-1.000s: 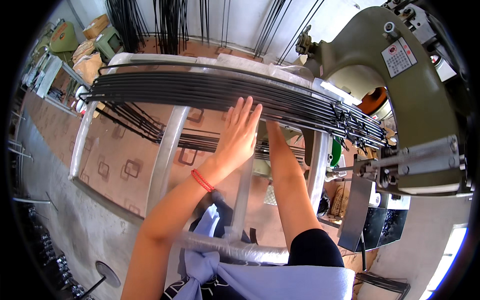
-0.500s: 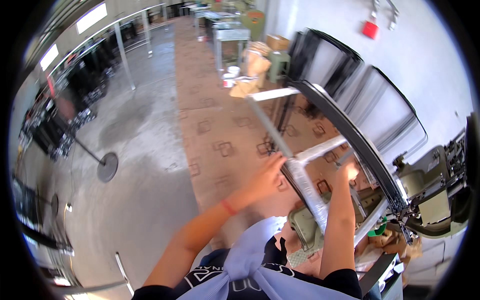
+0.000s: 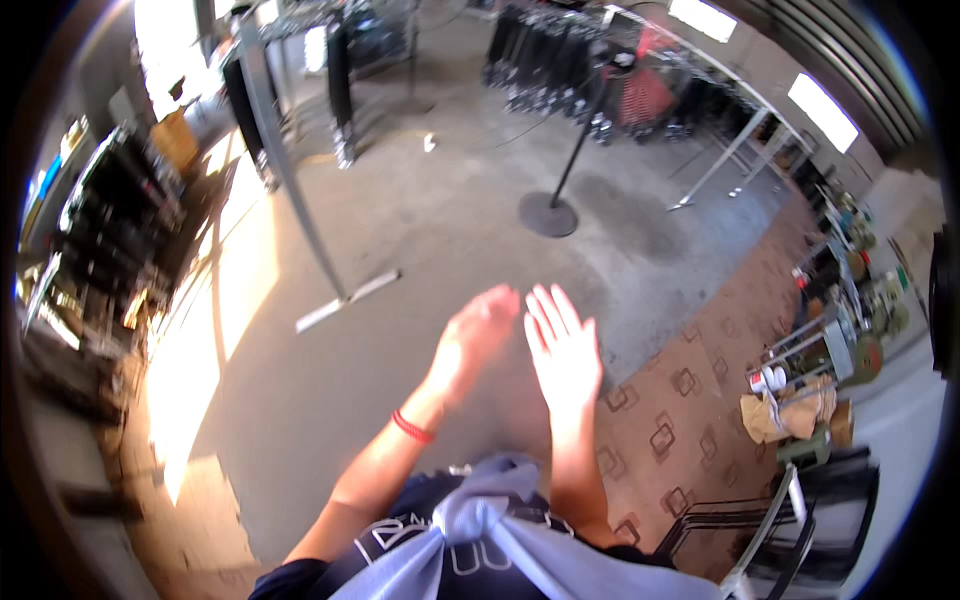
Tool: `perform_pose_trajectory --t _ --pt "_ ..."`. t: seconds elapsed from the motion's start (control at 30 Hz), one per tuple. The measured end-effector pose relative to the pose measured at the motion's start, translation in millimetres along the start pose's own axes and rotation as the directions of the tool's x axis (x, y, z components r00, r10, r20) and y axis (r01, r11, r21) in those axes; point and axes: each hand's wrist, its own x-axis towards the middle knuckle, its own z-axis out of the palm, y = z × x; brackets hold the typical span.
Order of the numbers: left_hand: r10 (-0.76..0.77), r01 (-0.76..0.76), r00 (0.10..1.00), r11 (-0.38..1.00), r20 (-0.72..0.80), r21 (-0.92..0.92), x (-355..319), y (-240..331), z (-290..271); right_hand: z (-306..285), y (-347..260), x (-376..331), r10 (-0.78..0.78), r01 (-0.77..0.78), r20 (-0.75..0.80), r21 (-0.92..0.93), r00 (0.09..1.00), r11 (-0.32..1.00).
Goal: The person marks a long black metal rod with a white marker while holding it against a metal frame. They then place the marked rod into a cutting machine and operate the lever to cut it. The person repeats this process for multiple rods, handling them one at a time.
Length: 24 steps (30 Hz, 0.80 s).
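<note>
Both hands are raised in front of my body over the grey floor, side by side with a small gap between them. My right hand (image 3: 563, 350) is spread, fingers stretched and palm showing, with nothing in it. My left hand (image 3: 478, 335), slightly smeared by motion, has its fingers extended toward the right one and holds nothing that I can see. A red band (image 3: 412, 427) circles my left wrist. The metal frame rack (image 3: 790, 500) with dark loops of strip stands at the lower right, away from both hands.
A metal post on a flat foot (image 3: 347, 300) stands ahead on the left. Beyond my hands is a pole on a round black base (image 3: 548, 214). Dark strips hang on racks (image 3: 545, 65) at the back. Patterned brown matting (image 3: 690, 400), paper sacks (image 3: 790, 412) and benches lie right.
My hands have left the metal frame rack and come together in front of me. The view has swung left, so the rack now sits at the lower right.
</note>
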Motion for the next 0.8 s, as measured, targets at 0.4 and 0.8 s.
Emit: perform_pose_trajectory --t 0.4,0.8 --pt "0.377 -0.346 0.893 0.924 -0.246 0.161 113.0 100.2 -88.0 17.3 126.5 198.6 0.334 -0.428 0.312 0.313 0.89 0.848" --pt "0.454 -0.463 0.397 0.849 -0.797 0.253 104.0 242.7 -310.1 114.7 351.4 293.2 0.707 -0.455 0.52 -0.542 0.479 0.707"
